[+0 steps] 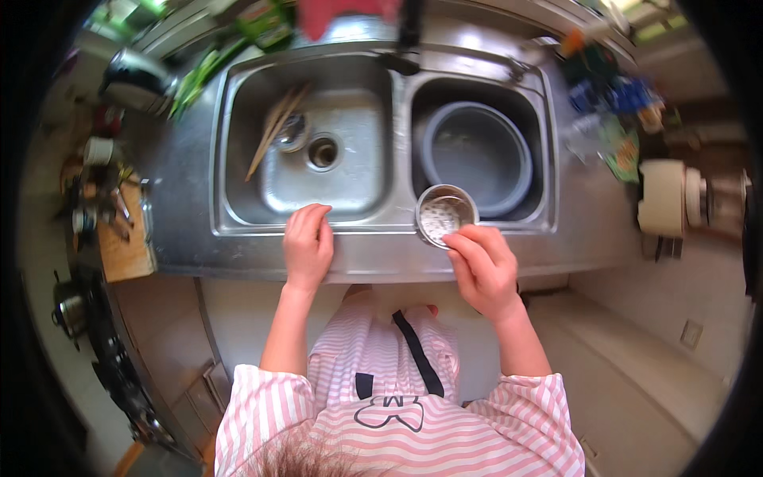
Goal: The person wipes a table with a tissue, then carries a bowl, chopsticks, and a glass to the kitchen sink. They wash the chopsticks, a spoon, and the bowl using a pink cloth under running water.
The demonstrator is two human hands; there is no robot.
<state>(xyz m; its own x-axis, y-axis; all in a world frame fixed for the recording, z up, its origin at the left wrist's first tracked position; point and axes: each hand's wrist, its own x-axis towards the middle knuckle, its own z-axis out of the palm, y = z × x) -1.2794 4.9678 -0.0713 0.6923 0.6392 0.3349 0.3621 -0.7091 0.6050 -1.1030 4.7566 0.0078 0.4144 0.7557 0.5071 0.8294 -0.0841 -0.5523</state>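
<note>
My right hand [486, 268] pinches the near rim of a round metal strainer basket [446, 210] between thumb and fingers. The basket's perforated bottom shows from above, over the front edge between the two sink basins. My left hand [308, 244] is at the front rim of the left basin [357, 179], fingers bent. Nothing shows in it, but its palm side is hidden. In that basin, the round drain hole [323, 152] is uncovered. Long wooden sticks [275, 132], like chopsticks, lie across a small round dish [293, 132]. A grey plastic basin [477, 149] sits in the right basin.
A black faucet [409, 42] rises behind the divider. Green onions [199, 77] and an electric kettle [136, 80] are at the back left. A wooden cutting board [124, 253] lies far left, near a gas stove [116, 364]. Plastic bags [620, 146] and a cream-coloured appliance [661, 198] stand right.
</note>
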